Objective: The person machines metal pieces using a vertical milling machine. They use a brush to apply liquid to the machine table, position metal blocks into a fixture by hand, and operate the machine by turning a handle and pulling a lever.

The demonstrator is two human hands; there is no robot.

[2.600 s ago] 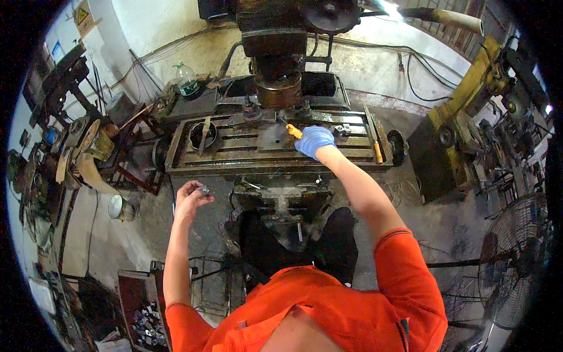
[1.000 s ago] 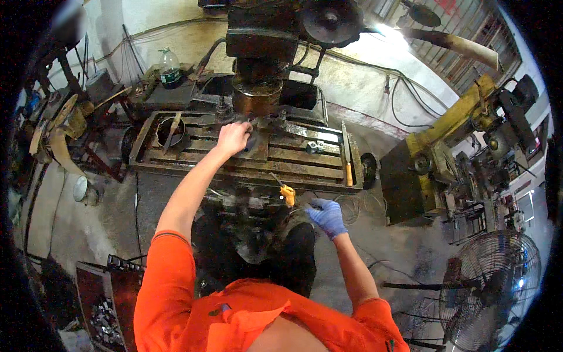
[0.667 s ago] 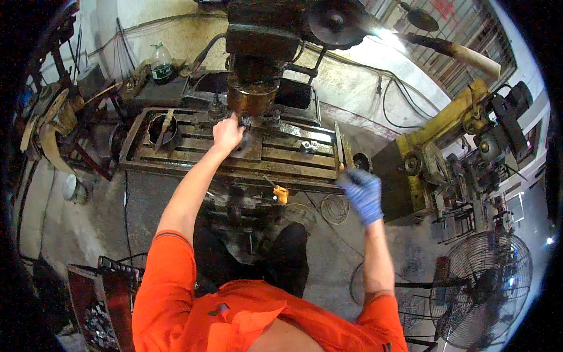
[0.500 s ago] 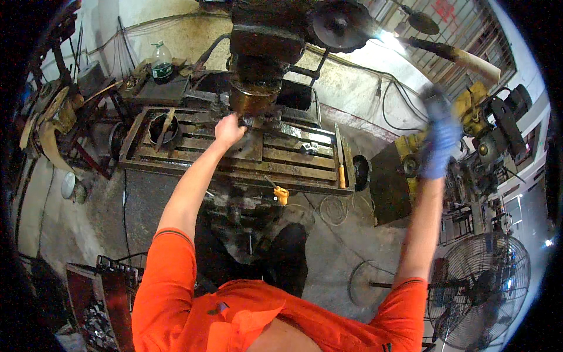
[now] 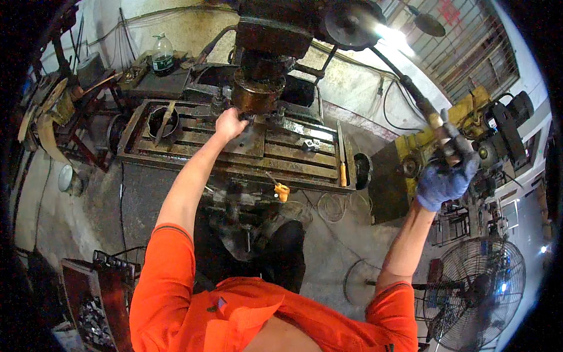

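Note:
My bare left hand (image 5: pixel 229 124) is closed beneath the brown spindle head (image 5: pixel 258 91) of a drilling machine. Its fingertips pinch something small and dark that I cannot make out, just above the slotted machine table (image 5: pixel 293 166). My right hand (image 5: pixel 447 173), in a blue-grey glove, is raised at the right. Its fingers wrap the pale, worn grip of a long feed lever (image 5: pixel 419 97) that slopes down from the machine's round hub (image 5: pixel 350 24). On the table, small metal blocks (image 5: pixel 311 145) lie right of my left hand.
A black bowl with a brush (image 5: pixel 166 122) sits at the table's left end. A yellow-handled file (image 5: pixel 342 167) lies along its right end, and a yellow-handled tool (image 5: pixel 281 192) is at the front edge. A floor fan (image 5: pixel 475 293) stands at lower right, near a yellow machine (image 5: pixel 410 149).
The lever has swung downward, and my right hand has gone from a blurred position beside it to gripping its end. My left hand stays beneath the spindle.

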